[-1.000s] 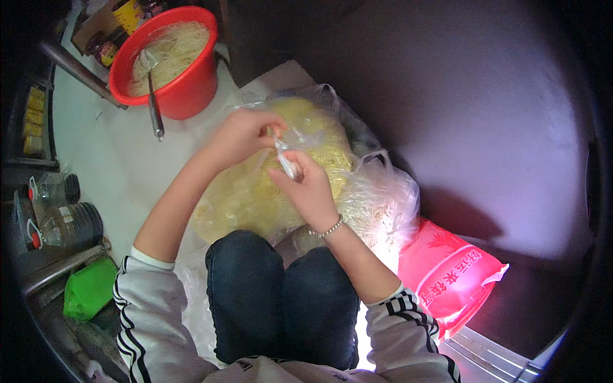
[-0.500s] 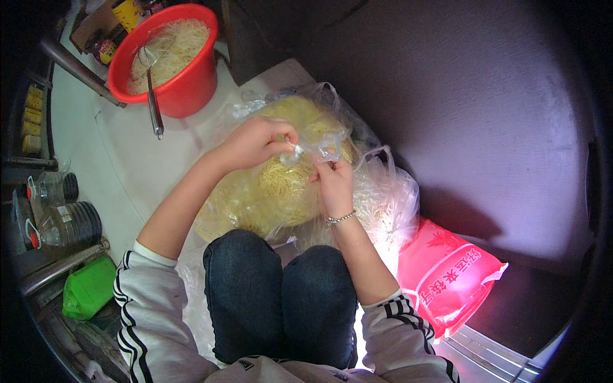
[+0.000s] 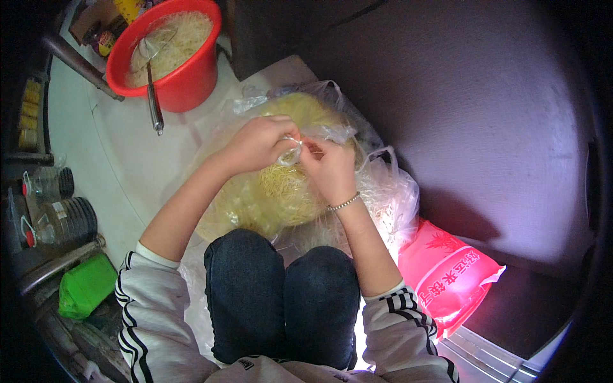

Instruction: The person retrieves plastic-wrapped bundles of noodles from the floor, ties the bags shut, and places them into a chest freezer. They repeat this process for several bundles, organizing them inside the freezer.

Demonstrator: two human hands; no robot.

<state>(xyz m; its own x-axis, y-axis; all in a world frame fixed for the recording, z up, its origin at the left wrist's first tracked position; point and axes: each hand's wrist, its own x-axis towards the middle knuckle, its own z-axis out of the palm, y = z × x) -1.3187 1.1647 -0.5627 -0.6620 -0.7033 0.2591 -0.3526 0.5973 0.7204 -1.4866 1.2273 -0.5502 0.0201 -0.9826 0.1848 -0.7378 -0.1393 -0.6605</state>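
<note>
- Above the bag of yellow noodles [image 3: 281,191], the left hand [image 3: 262,142] is pinching clear plastic [image 3: 290,155].
- Close beside, the right hand [image 3: 332,167] is pinching it too.
- Beyond the knees [image 3: 246,255], that bag is lying.

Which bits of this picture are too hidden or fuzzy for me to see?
In the head view:
Whether the clear plastic is knotted: fingers of the left hand and right hand cover it.
What's inside the pink bag: its solid-coloured side hides it.
Top of the yellow container: cut off by the upper edge.
The person's feet: hidden below the knees.
Yellow packs at far left: too small and dim.
</note>
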